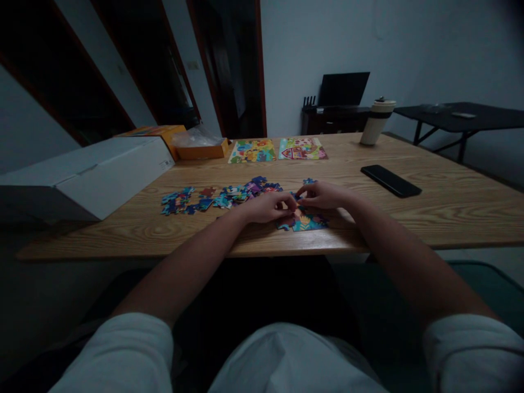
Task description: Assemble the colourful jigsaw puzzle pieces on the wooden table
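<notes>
Bare left hand [270,208] and bare right hand [325,195] are both curled at a flat blue-and-orange jigsaw patch [309,222] (honestly can't tell if either's pinching anything).

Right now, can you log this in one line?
left grip: at partial puzzle; right grip: same; loose pieces: mostly left; phone: lying right

Mostly blue puzzle pieces [231,195], wood-grained tabletop [164,237], seemingly black phone [391,180]
</notes>
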Motion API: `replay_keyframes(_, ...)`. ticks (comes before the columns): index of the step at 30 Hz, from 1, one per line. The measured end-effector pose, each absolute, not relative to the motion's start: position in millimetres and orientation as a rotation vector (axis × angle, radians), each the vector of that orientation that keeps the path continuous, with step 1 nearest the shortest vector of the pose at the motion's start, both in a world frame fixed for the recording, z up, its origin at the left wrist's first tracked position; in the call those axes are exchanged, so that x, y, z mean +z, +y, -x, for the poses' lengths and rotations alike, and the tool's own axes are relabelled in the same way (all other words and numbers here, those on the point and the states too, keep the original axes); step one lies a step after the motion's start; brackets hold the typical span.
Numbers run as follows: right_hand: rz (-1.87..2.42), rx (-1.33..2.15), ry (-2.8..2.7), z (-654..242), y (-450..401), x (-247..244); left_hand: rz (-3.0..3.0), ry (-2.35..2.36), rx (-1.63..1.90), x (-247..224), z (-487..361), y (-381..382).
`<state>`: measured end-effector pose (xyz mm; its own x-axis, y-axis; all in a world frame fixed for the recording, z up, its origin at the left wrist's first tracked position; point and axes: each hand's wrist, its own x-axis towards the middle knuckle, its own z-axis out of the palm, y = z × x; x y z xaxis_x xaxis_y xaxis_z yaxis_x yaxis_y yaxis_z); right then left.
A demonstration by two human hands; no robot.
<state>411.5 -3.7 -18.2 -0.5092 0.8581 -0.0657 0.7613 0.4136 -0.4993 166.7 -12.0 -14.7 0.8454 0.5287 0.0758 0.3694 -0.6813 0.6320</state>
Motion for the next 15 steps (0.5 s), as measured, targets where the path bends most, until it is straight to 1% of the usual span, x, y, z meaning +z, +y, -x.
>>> replay_keyframes(7, 1.445, 0.698, -2.472, -411, -6, -16, -2.405, 0.668, 0.382, -13, -166, -12)
replay_keyframes(11, 1.455, 0.676, -2.483, -413, -3, -19, -2.361, 0.588, 0.295, -9, -161, -15)
replay_keyframes(15, 1.470, 0.681, -2.468, -413, -3, -18, -2.393, 0.716, 0.231, -6, -156, -15)
